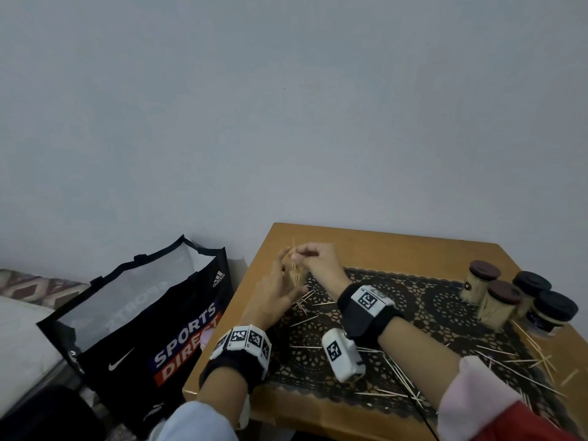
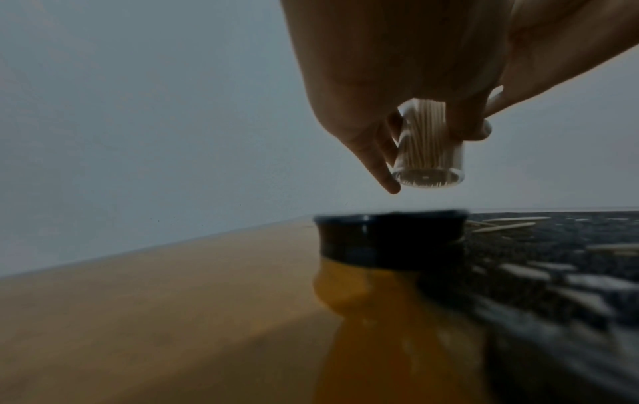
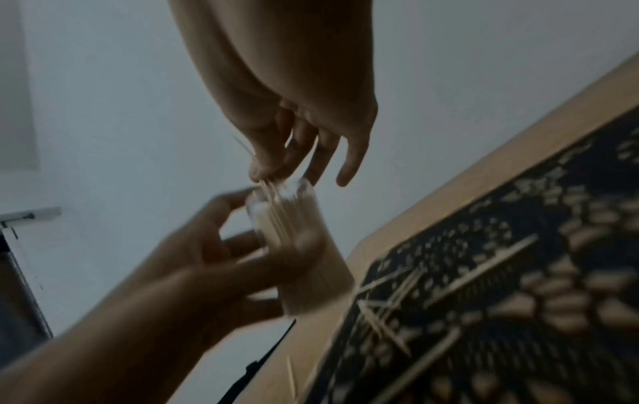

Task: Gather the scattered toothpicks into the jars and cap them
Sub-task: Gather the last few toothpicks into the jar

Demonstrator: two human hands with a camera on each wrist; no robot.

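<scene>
Four capped jars (image 1: 496,297) stood clustered at the far right of the desk (image 1: 366,246), two with brown lids and two with black, all packed with pale sticks. A fifth, clear jar (image 2: 428,153) was held off the desk near its far left corner, the left hand (image 1: 273,291) curled around its side with fingers on one wall and thumb on the other. It was uncapped and already crowded with upright toothpicks. The right hand (image 1: 315,259) hovered just above the jar's mouth, thumb and fingertips pinched together on a small bundle of toothpicks (image 3: 273,196) whose lower ends dipped into the opening while the upper tips stuck out above the knuckles. A black lid (image 2: 390,235) lay on the desk directly beneath the raised jar, at the edge of a dark lace mat (image 1: 429,300). Loose toothpicks (image 1: 509,364) were still strewn across that mat, some close below the hands, and many more toward the near right, a few past the mat's border. Both wrists wore black straps carrying white marker blocks. To the left of the desk, on the floor, stood a black shopping bag (image 1: 152,326) printed with sports logos, and beside it was a patterned cushion (image 1: 35,288).
</scene>
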